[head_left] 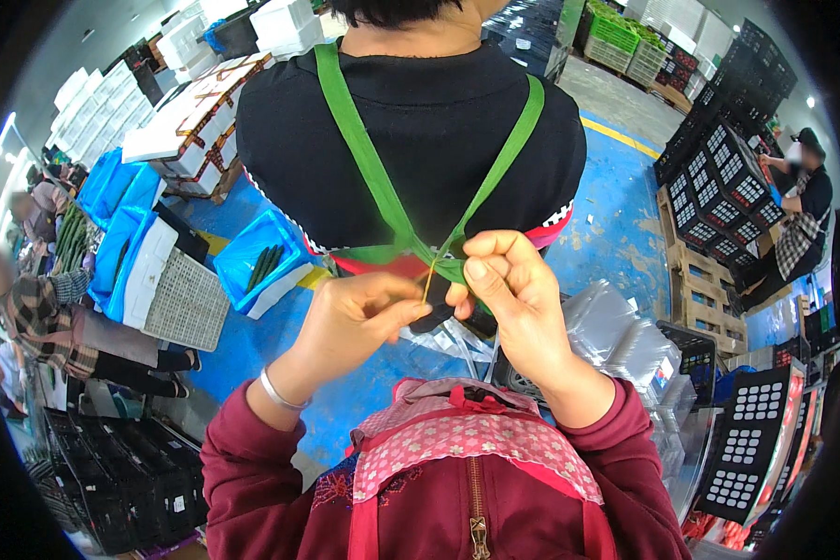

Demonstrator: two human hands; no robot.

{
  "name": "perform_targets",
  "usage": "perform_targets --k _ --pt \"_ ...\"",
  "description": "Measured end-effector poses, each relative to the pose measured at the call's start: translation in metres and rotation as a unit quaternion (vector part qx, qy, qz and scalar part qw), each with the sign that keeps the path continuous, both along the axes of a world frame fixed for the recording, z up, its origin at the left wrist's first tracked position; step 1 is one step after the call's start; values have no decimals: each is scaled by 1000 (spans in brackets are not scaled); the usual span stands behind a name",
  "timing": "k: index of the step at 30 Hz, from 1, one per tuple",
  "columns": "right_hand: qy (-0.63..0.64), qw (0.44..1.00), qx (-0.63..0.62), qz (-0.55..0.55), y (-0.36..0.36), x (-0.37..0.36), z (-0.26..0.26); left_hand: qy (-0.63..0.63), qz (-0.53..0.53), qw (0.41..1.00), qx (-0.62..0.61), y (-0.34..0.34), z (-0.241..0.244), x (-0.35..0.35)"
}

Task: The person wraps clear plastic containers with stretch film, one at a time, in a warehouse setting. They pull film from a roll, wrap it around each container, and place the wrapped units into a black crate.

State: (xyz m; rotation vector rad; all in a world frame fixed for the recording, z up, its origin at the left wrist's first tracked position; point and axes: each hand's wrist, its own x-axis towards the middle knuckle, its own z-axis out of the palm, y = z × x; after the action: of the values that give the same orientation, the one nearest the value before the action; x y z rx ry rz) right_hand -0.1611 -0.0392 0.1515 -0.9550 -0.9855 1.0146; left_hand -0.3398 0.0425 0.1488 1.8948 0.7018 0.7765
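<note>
A person in a black top [434, 140] stands with their back to me. Green apron straps [364, 143] run down from their shoulders and meet low on the back. At that meeting point a thin yellow band [428, 283] loops round the green fabric. My left hand [364, 308] pinches the band's lower end between thumb and finger and pulls it taut. Just right of the band, my right hand [514, 301] grips the gathered green strap. A red strip of cloth [385, 264] lies behind my fingers, partly hidden.
Blue-lined boxes with cucumbers [264, 266] stand at left, near a co-worker in a checked top [56, 308]. Clear plastic containers [609, 329] are stacked beside my right forearm. Farther right, another co-worker [805, 203] stands by black crates [728, 168] on a wooden pallet [700, 294].
</note>
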Motion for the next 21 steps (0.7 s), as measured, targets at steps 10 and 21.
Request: perform_targets --k 10,21 --pt "239 963 -40 117 -3 7 -17 43 46 846 530 0 6 -16" --pt "127 985 12 120 0 7 -21 108 229 902 350 -21 28 -20"
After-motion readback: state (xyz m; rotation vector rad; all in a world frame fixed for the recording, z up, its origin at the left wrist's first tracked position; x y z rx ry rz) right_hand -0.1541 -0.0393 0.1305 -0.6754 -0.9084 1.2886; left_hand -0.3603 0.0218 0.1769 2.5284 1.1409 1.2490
